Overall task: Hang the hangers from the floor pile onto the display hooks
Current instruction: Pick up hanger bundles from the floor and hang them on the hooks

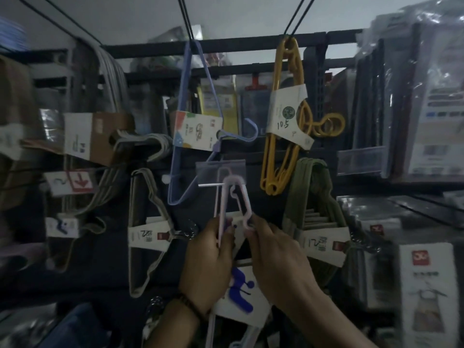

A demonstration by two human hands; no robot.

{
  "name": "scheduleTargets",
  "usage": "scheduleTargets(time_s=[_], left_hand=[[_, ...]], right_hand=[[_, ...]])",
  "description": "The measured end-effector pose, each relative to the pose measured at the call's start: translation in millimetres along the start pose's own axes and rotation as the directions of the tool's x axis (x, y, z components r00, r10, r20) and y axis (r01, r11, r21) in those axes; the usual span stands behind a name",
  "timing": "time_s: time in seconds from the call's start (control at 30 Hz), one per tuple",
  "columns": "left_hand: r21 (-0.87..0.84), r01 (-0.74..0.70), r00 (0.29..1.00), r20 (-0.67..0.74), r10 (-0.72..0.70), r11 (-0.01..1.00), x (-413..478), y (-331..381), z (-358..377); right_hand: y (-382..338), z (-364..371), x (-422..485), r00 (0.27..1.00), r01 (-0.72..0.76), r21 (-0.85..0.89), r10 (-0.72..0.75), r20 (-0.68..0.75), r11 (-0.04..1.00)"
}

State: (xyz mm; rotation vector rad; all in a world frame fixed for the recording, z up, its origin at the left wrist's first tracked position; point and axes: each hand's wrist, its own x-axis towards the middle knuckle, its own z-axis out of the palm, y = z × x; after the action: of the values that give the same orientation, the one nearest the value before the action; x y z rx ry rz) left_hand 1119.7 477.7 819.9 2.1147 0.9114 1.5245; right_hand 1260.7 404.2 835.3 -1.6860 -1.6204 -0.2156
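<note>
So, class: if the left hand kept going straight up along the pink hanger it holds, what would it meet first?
Probably the metal display hook, which the pink hanger loops over just above the left hand. The clear label holder sits right behind; depth is unclear.

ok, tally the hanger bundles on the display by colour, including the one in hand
Blue/lavender bundle: 1
Yellow bundle: 1
Olive green bundle: 1
Beige/grey bundles: 3
Pink bundle, held by left hand and right hand: 1
Total: 7

Two hands (208, 259), one pink hanger bundle (234, 207), six hung bundles.
</note>
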Motion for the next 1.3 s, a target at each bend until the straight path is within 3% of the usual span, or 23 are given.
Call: scheduleTargets(time_s=[0.13, 0.27, 0.4, 0.67, 0.8, 0.97, 1.1, 1.3], left_hand=[[0.006, -0.071, 0.996, 0.061, 0.070, 0.997, 2, 24, -15], [0.037, -0.140, 0.990, 0.034, 0.138, 0.990, 6, 30, -25], [0.049, -0.125, 0.992, 0.032, 0.123, 0.991, -4, 20, -26], [0.167, -0.039, 0.999, 0.017, 0.037, 0.985, 9, -3, -33], [0.291, -0.025, 0.993, 0.117, -0.010, 0.956, 19, -6, -38], [0.361, -0.014, 0.985, 0.163, -0.049, 0.933, 18, -13, -38], [0.413, 0.004, 0.976, 0.197, -0.094, 0.911, 12, -27, -33], [0.528, 0.087, 0.944, 0.227, -0.238, 0.845, -14, -45, -29]], right_hand=[[-6, 5, -10, 0.993, -0.002, 0.014, 0.004, -0.119, 1.000], [-10, 2, -9, 0.972, 0.021, -0.015, -0.024, -0.232, 1.000], [-12, 7, -16, 0.960, 0.068, -0.091, -0.090, -0.265, 0.994], [-13, 24, 10, 0.967, 0.103, -0.291, -0.165, -0.196, 0.951], [-5, 36, 30, 0.989, 0.070, -0.213, -0.097, -0.115, 0.975], [7, 49, 82, 0.993, 0.034, -0.276, -0.064, -0.100, 0.960], [11, 62, 125, 0.999, -0.016, -0.268, 0.024, 0.024, 0.963], [31, 87, 139, 0.999, -0.034, -0.131, 0.034, -0.003, 0.991]])
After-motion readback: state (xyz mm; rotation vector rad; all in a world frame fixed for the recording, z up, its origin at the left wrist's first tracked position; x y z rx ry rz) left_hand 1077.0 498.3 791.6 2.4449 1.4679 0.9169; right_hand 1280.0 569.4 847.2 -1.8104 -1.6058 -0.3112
